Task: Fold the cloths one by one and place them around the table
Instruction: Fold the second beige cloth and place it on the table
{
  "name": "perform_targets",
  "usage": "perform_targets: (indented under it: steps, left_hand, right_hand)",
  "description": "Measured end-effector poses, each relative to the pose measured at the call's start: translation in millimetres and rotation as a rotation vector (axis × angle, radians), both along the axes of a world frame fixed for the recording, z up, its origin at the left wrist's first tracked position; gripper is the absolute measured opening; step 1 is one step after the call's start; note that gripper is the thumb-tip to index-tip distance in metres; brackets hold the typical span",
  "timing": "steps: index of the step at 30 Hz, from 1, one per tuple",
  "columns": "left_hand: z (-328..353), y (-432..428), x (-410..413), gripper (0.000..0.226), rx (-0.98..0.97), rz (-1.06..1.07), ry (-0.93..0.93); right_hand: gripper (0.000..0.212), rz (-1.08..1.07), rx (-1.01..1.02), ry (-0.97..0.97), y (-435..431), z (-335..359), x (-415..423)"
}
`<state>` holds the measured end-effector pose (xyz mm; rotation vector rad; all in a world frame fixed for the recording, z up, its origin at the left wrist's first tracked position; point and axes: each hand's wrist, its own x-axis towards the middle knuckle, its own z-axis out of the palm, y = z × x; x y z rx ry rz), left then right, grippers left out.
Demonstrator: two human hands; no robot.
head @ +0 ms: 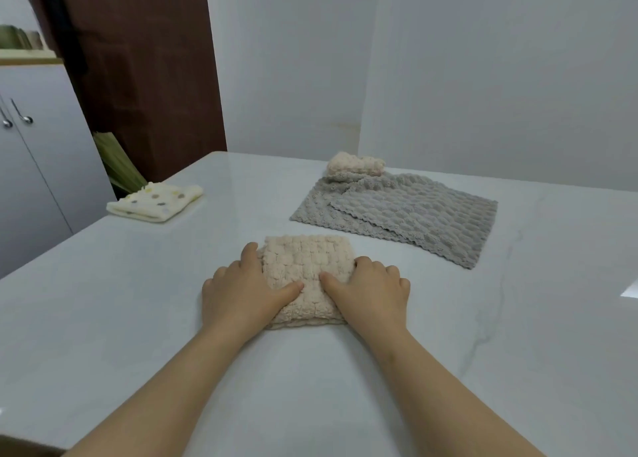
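Note:
A folded beige fluffy cloth (307, 266) lies on the white table (138, 318) in front of me. My left hand (241, 291) grips its left side and my right hand (369, 291) grips its right side, thumbs on top. Two grey cloths (397, 215) lie spread flat and overlapping at the back right. A second beige cloth (355, 165), folded or bunched, rests on their far corner. A folded cream cloth with coloured dots (155, 203) sits near the table's left edge.
White walls stand behind the table. A dark brown door (138, 77) is at the back left, and a grey cabinet with metal handles (34, 146) stands left of the table. Green leaves (117, 163) lean between cabinet and door.

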<state>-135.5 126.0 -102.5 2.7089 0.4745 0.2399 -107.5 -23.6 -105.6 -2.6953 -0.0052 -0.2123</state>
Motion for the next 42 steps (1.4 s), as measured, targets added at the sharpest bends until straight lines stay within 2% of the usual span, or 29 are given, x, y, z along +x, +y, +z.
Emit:
perform_targets:
  steps: [3, 14, 16, 19, 24, 26, 31, 35, 39, 42]
  left_hand:
    - [5.6, -2.5, 5.5, 0.078, -0.005, 0.025, 0.105]
    - [48.9, -1.2, 9.7, 0.062, -0.495, 0.137, 0.435]
    - [50.1, 1.0, 7.9, 0.055, -0.685, 0.132, 0.426]
    - [56.8, 0.5, 4.6, 0.026, -0.945, 0.129, 0.373]
    - [69.2, -5.7, 4.9, 0.032, -1.198, 0.157, 0.359]
    - [70.3, -7.3, 3.9, 0.031, -1.223, 0.159, 0.331]
    - [74.1, -13.8, -5.7, 0.033, -1.251, 0.194, 0.252]
    - [79.7, -15.6, -17.2, 0.037, -1.287, 0.223, 0.25]
    - [82.2, -18.5, -27.3, 0.051, -1.317, 0.209, 0.313]
    - [82.9, -21.8, -32.7, 0.055, -1.309, 0.231, 0.284]
  right_hand:
    - [0.052, 0.004, 0.049, 0.039, -1.3, 1.9, 2.7]
    - [0.042, -0.041, 0.182, 0.353, -2.3, 40.0, -6.5]
    - [0.036, -0.059, 0.282, 0.43, -4.7, 45.8, -6.0]
    - [0.03, -0.105, 0.527, 0.511, -7.6, 54.3, -6.5]
    - [0.03, -0.223, 0.871, 0.572, -15.4, 64.1, -11.4]
    - [0.027, -0.256, 1.012, 0.62, -19.7, 67.2, -12.6]
    - [0.014, -0.226, 1.192, 0.703, -28.6, 70.4, -15.1]
    - [0.01, -0.194, 1.222, 0.768, -31.3, 72.2, -17.7]
    - [0.009, -0.148, 1.216, 0.802, -37.7, 75.5, -21.2]
    - [0.01, -0.11, 1.197, 0.813, -42.0, 76.3, -21.4]
